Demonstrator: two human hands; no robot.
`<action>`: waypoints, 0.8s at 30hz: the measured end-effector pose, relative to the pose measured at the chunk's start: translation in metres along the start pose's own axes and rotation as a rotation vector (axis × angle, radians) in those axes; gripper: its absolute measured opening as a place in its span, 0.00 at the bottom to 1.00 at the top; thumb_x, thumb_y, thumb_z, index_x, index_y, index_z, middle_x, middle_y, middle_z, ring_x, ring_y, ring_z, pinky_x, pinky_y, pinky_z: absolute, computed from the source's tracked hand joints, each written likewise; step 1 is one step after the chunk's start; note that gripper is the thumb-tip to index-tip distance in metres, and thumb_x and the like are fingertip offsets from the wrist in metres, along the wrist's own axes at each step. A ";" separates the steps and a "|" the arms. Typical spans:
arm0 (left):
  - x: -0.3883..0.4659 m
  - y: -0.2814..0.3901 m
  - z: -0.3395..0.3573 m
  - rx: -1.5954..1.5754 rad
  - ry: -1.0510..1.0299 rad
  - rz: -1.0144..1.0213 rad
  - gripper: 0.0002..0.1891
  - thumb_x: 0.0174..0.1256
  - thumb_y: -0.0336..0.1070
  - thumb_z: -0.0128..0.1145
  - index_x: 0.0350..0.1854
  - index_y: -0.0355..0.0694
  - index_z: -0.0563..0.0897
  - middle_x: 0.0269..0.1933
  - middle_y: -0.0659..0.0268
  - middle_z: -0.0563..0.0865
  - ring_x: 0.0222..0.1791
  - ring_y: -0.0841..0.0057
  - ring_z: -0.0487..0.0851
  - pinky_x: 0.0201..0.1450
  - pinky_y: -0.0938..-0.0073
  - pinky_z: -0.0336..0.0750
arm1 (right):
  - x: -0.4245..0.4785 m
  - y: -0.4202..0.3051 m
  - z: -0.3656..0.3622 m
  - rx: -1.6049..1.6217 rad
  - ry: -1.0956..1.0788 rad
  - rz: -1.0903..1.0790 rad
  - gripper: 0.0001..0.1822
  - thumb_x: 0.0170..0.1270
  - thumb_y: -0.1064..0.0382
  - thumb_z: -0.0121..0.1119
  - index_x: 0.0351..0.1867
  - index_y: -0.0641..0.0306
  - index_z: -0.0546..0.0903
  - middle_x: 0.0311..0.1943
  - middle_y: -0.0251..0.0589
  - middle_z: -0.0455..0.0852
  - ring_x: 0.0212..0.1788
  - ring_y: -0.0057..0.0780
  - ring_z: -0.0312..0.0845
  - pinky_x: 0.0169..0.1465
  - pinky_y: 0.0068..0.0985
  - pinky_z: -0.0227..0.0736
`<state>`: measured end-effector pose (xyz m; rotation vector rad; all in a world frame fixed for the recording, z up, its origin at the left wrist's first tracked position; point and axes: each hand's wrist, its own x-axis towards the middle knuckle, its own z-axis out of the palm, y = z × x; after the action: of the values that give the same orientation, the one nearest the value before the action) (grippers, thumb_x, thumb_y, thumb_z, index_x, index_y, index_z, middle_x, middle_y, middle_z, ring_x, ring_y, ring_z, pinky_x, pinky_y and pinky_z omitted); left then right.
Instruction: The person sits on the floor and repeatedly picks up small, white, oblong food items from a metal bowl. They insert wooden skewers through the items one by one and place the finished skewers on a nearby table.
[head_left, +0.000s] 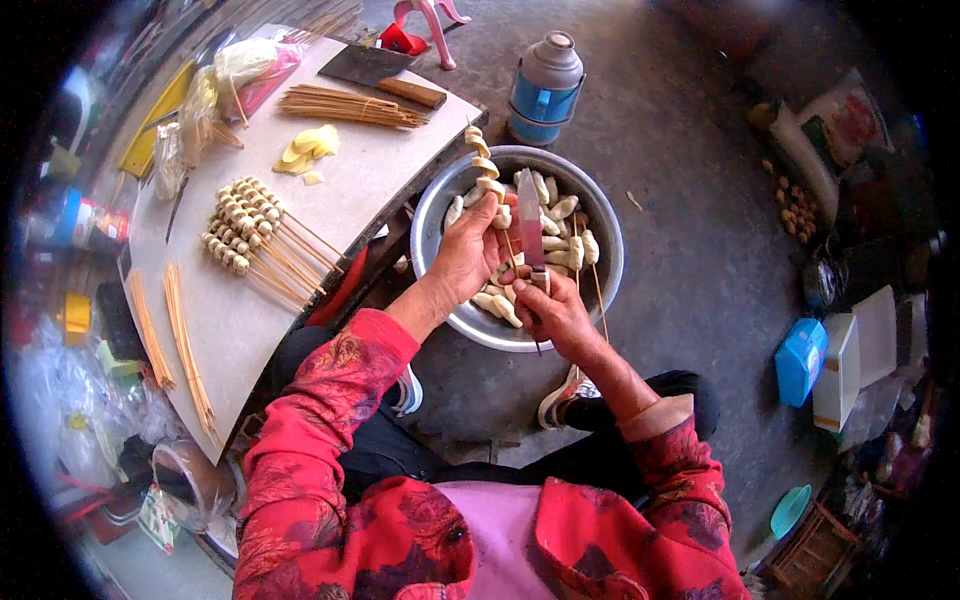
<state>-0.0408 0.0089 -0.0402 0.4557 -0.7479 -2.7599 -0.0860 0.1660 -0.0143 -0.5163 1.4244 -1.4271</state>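
Note:
My left hand (469, 251) grips a bamboo skewer with a pale food piece (487, 169) on it, cut into a spiral that stretches toward the skewer's tip. In my right hand (553, 306) is a knife, its blade (531, 225) pointing away from me beside the spiral. The right fingers are close to the skewer's lower part; whether they touch it I cannot tell. Both hands are over a metal basin (611, 262) holding several pale, elongated food pieces (496, 306). Two of these pieces (590, 246) at the basin's right are on skewers whose sticks lean over the rim.
At left, a pale tabletop (247, 330) bears skewers of small round pieces (244, 217), yellow slices (307, 148), bundled sticks (349, 105) and a cleaver (367, 67). A blue thermos flask (546, 94) stands beyond the basin. Boxes (836, 371) line the right side of the floor.

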 end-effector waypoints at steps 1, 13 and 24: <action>-0.002 -0.001 0.003 -0.006 -0.018 -0.012 0.20 0.67 0.49 0.42 0.51 0.38 0.69 0.48 0.55 0.78 0.48 0.65 0.78 0.54 0.62 0.72 | 0.000 -0.001 0.000 0.057 -0.013 0.018 0.11 0.64 0.59 0.50 0.42 0.62 0.77 0.15 0.26 0.69 0.15 0.13 0.59 0.19 0.15 0.51; -0.026 0.031 0.014 0.130 -0.093 0.174 0.30 0.65 0.62 0.34 0.56 0.39 0.63 0.50 0.54 0.78 0.48 0.65 0.78 0.50 0.64 0.74 | 0.027 -0.021 0.041 -0.254 0.084 -0.239 0.08 0.64 0.63 0.48 0.41 0.62 0.76 0.14 0.26 0.68 0.14 0.11 0.59 0.17 0.13 0.49; -0.017 0.005 -0.024 -0.061 0.227 0.057 0.19 0.67 0.54 0.37 0.44 0.45 0.73 0.39 0.63 0.84 0.37 0.74 0.82 0.35 0.74 0.73 | 0.118 -0.053 0.227 -1.219 -0.163 -0.650 0.09 0.56 0.59 0.51 0.33 0.61 0.78 0.21 0.53 0.79 0.30 0.52 0.77 0.35 0.43 0.69</action>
<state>-0.0156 -0.0009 -0.0535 0.7086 -0.6109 -2.6123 0.0416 -0.0555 0.0419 -1.9390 1.9797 -0.7478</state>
